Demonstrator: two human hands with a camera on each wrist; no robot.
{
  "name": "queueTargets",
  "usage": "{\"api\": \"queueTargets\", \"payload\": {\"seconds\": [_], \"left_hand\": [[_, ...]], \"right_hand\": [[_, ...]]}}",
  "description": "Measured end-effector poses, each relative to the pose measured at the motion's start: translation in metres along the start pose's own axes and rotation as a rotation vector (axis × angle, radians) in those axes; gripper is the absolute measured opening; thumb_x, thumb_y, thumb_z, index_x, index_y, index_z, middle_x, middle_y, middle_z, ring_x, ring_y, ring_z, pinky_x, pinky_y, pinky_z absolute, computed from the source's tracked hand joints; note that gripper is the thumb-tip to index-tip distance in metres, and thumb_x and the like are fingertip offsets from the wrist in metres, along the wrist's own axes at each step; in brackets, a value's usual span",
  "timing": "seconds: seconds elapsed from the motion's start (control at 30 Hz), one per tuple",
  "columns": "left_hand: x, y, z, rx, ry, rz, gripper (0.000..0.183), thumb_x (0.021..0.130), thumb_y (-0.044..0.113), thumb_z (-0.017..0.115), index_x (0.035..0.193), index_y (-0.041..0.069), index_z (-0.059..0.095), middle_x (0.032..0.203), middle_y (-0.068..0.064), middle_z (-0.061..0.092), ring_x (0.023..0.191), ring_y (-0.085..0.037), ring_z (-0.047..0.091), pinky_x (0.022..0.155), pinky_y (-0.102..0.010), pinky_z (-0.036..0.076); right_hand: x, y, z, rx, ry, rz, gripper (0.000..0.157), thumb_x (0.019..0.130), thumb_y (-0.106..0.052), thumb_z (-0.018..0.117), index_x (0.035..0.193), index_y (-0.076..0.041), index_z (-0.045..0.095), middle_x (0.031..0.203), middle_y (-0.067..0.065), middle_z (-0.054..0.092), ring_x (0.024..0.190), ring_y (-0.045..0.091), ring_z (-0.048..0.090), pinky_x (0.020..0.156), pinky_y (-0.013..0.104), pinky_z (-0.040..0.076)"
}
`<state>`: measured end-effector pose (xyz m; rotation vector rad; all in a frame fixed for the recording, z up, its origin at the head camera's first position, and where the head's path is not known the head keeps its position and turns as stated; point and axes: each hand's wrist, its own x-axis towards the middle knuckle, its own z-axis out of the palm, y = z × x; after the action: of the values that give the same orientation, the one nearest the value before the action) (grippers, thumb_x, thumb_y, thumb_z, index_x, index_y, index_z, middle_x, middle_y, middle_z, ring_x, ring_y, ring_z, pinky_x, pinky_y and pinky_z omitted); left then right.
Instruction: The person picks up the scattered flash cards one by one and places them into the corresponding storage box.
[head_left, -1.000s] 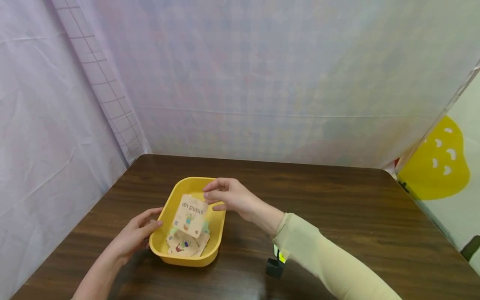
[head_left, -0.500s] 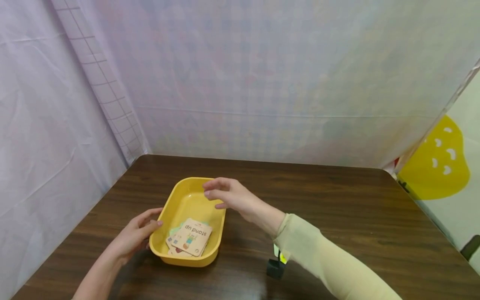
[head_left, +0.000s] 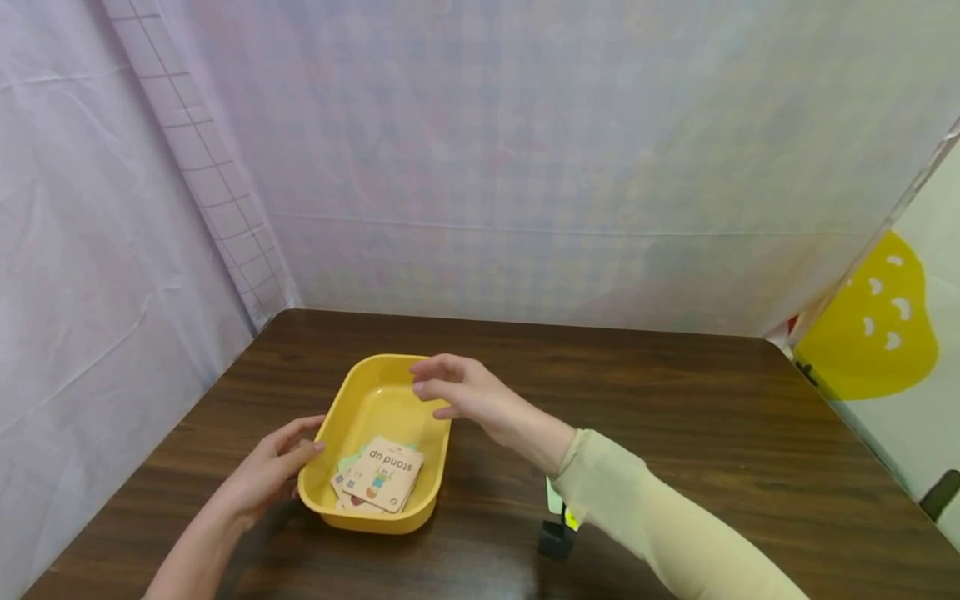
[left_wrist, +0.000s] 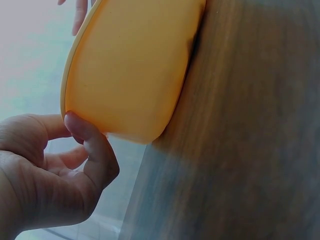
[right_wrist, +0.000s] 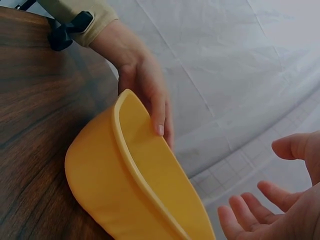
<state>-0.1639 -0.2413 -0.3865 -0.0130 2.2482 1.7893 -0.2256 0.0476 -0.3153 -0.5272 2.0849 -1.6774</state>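
A yellow plastic basin [head_left: 377,522] stands on the table. My left hand [head_left: 264,477] holds its near left rim, the thumb over the edge, as the basin wall [left_wrist: 131,65] in the left wrist view also shows. Several small cards lie stacked inside at the near end. On top is a card printed "stand up" [head_left: 384,475] with a little figure; it hides most of those beneath. Above the far right rim hovers my right hand [head_left: 474,397], its fingers loosely bent and nothing between them. The right wrist view shows its spread fingers [right_wrist: 250,212] beside the basin.
The dark wooden table [head_left: 637,417] extends right and behind the basin. White curtains [head_left: 525,167] hang along the back and left. A small black device [head_left: 557,540] with a yellow-green piece is partly under the right sleeve. A yellow strawberry-shaped decoration [head_left: 870,325] is at the right.
The "stand up" card has dropped from beside my right hand and now lies flat on the other cards. My right hand has barely moved; the left stays at the basin.
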Motion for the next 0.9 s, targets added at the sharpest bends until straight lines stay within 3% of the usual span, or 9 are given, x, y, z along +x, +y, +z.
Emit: {"api": "queueTargets", "payload": {"seconds": [0.9], "left_hand": [[0.001,-0.001,0.000,0.007,0.002,0.001,0.060,0.102,0.022,0.050,0.153,0.001,0.025,0.095,-0.002,0.063,0.062,-0.007,0.052,0.055,-0.021,0.044]], "right_hand": [[-0.017,0.010,-0.021,-0.037,0.027,0.003,0.042,0.096,-0.020,0.062,0.135,-0.009,0.055,0.143,0.013,0.054,0.125,0.027,0.058,0.100,0.046,0.052]]}}
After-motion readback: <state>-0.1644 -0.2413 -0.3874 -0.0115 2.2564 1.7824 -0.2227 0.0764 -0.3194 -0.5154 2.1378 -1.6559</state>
